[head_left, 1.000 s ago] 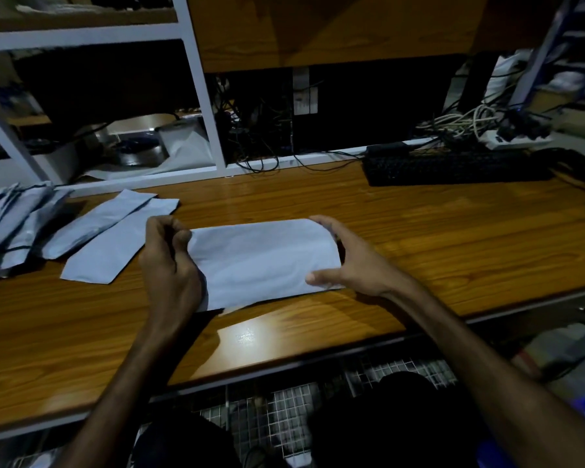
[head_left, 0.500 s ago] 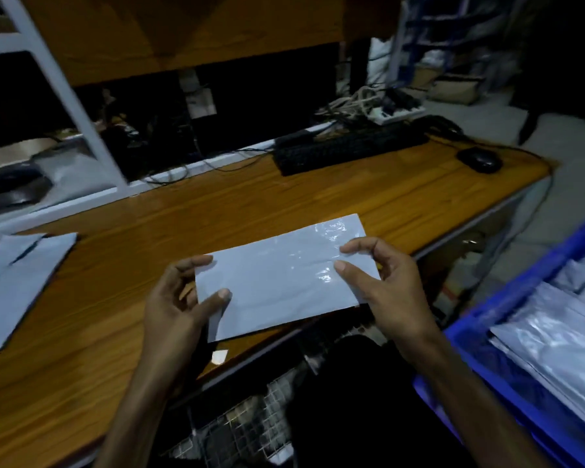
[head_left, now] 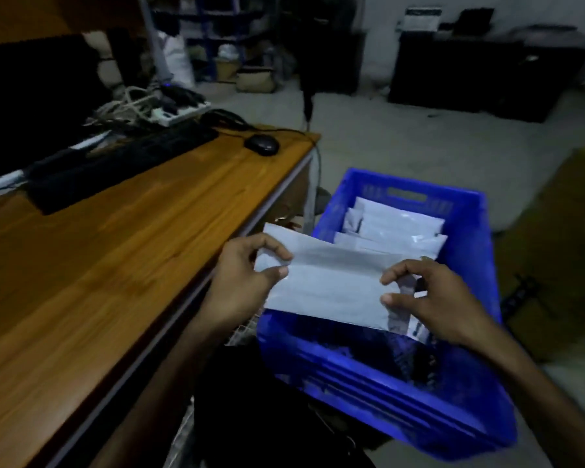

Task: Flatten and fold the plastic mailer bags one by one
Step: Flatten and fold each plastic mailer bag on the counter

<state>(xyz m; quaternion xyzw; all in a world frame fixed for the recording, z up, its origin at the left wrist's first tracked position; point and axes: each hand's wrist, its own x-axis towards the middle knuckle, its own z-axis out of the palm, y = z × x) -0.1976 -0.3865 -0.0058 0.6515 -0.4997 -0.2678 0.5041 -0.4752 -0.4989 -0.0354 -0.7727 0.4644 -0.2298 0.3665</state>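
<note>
Mailer bag [head_left: 331,282] is hanging crosswise over the blue crate [head_left: 466,211] (beside the desk [head_left: 115,248]), left hand [head_left: 240,275] and right hand [head_left: 433,298] pinching opposite ends.

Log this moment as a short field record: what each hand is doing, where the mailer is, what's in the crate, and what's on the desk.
left hand: pinches the folded mailer's left end
right hand: pinches its right end
folded mailer: held in the air over the blue crate, not yet released
blue crate: on the floor beside the desk, holds stacked mailers
desk: wooden; keyboard, mouse and power strip at its far end
stage: folding looks done, the mailer likely goes into the crate next
</note>
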